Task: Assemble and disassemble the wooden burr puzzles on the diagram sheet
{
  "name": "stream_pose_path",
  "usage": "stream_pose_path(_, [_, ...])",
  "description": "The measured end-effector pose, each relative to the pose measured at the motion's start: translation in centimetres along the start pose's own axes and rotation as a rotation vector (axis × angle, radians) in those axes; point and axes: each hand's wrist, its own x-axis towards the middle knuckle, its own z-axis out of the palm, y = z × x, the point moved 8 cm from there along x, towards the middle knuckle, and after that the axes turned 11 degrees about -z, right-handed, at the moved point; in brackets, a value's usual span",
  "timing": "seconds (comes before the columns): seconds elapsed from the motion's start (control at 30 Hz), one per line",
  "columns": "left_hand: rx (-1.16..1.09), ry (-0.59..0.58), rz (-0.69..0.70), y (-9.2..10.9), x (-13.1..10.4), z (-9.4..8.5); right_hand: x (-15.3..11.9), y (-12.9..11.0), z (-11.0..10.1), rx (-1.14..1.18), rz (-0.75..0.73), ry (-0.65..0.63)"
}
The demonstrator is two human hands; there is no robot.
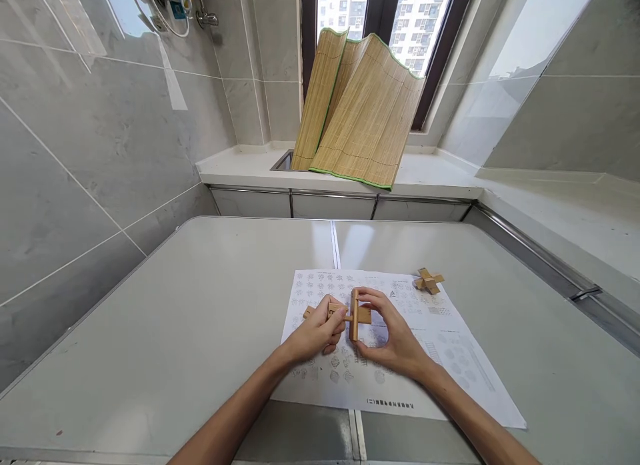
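Note:
My left hand (320, 331) is closed around notched wooden puzzle pieces (338, 310) that stick out on both sides of its fingers. An upright wooden puzzle bar (355, 315) is pinched by my right hand (387, 331), fingers at its top and thumb at its bottom. The bar crosses the pieces in my left hand, and a short block end shows on its right side. Below both hands lies a white instruction sheet (400, 385) printed with small diagrams. An assembled wooden burr puzzle (429, 281) rests at the sheet's far right corner.
The sheet lies on a light grey table (225, 285) with a seam down its middle. Behind it, a bamboo mat (370, 111) leans on a white ledge (440, 175) by the window. Tiled walls (100, 151) rise at both sides, with a metal rail (540, 265) at right.

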Motion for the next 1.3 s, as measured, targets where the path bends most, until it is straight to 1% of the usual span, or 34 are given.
stream_pose_path(0.4, [0.009, -0.009, 0.022, 0.1, -0.1, 0.0, -0.2, 0.1, -0.1, -0.039, -0.01, -0.006])
stream_pose_path(0.77, [-0.013, -0.004, 0.034, 0.2, 0.0, -0.2, -0.6, 0.9, 0.1, 0.007, 0.02, -0.012])
stream_pose_path(0.87, [-0.067, 0.051, 0.085, 0.8, 0.1, -1.2, -0.8, 1.5, -0.2, 0.0, 0.075, -0.003])
stream_pose_path(0.93, [-0.129, 0.133, 0.127, 1.3, 0.1, -2.5, -0.7, 1.8, -0.3, -0.037, 0.11, -0.016])
stream_pose_path(1.0, [-0.208, 0.227, 0.164, 1.7, 0.0, -4.1, -0.3, 1.8, 0.0, -0.077, 0.113, -0.057])
stream_pose_path(1.07, [-0.298, 0.299, 0.189, 1.7, -0.2, -5.4, 0.3, 1.6, 0.7, -0.117, 0.101, -0.106])
stream_pose_path(1.13, [-0.373, 0.341, 0.198, 1.6, -0.3, -6.3, 1.0, 1.5, 1.7, -0.156, 0.099, -0.153])
stream_pose_path(1.2, [-0.403, 0.374, 0.203, 1.5, -0.4, -6.8, 1.7, 1.4, 2.9, -0.191, 0.095, -0.202])
stream_pose_path(1.3, [-0.365, 0.409, 0.214, 1.4, -0.6, -7.1, 2.3, 1.0, 4.3, -0.243, 0.07, -0.251])
